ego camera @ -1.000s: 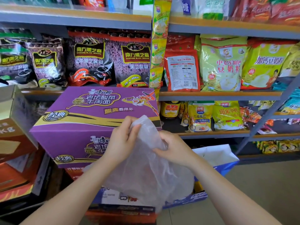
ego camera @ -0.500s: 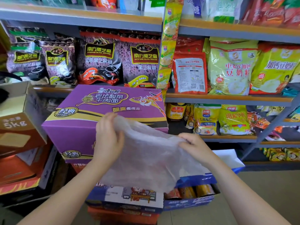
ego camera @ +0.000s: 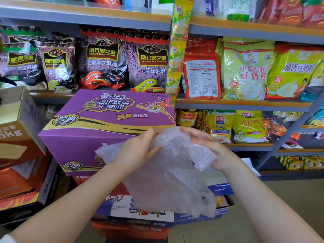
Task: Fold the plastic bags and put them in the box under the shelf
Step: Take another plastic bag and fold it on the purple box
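Observation:
A clear, crinkled plastic bag [ego camera: 168, 178] hangs in front of me, gathered at its top between both hands. My left hand [ego camera: 136, 151] grips the bag's upper left part, thumb and fingers closed on the film. My right hand [ego camera: 208, 146] holds the upper right part, with the film draped over its palm and fingers. Below the bag, an open blue and white box [ego camera: 220, 190] sits low in front of the shelves, with yellow packets showing inside.
A purple noodle carton [ego camera: 105, 123] stands just behind my hands on stacked boxes. Brown and orange cartons [ego camera: 15, 155] crowd the left. Grey shelves [ego camera: 245, 104] of food packets fill the back and right. Bare floor [ego camera: 289, 199] lies at the lower right.
My hands had spread the bag wide half a second ago. They have now come together again, bunching the top of the bag, and the bag hangs lower.

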The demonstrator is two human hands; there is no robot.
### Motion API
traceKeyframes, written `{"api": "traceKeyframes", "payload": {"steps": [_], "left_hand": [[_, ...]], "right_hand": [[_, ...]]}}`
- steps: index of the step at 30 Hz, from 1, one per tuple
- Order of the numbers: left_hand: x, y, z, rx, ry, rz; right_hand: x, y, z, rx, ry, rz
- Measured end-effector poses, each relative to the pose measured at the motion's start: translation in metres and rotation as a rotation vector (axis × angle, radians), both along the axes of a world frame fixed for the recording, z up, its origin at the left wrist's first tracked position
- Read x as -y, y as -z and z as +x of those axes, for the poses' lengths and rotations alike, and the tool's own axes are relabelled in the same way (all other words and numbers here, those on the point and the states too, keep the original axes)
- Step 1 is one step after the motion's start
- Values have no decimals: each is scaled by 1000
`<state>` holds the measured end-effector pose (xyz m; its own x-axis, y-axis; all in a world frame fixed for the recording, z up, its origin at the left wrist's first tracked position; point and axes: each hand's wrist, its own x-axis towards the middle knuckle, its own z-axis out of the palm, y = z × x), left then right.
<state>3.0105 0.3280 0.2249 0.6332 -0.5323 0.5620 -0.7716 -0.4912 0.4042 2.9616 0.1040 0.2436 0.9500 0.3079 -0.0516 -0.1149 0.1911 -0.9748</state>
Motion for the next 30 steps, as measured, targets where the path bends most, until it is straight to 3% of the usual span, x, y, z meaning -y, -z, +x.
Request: {"api": "traceKeyframes", "payload": {"steps": [2, 6, 8, 11, 15, 17, 21, 25, 28, 30], "left_hand": [[-4, 3, 3, -16, -27, -6], [-19, 16, 13, -74, -43, 43], [-22, 21, 12, -55, 75, 104], [-22, 31, 9, -91, 290, 154], [-13, 45, 2, -137, 365, 119], [-9, 49, -2, -231, 341, 90], [-3, 54, -3, -484, 393, 119], [3, 60, -8, -407, 339, 263], [-4, 56, -7, -348, 204, 218], [-13, 55, -6, -305, 100, 176]], "right_hand": [[5, -1, -1, -43, 51, -131], [13, 6, 7, 39, 249, -973], [13, 10, 13, 83, 438, -1093], [7, 11, 27, 19, 626, -1000], [-16, 0, 37, -381, 655, -154], [-19, -6, 34, -428, 569, -5], [-12, -13, 29, -355, 512, 30], [-7, -20, 29, -297, 569, -33], [9, -15, 35, -282, 850, -256], [24, -3, 35, -199, 926, -575]]}}
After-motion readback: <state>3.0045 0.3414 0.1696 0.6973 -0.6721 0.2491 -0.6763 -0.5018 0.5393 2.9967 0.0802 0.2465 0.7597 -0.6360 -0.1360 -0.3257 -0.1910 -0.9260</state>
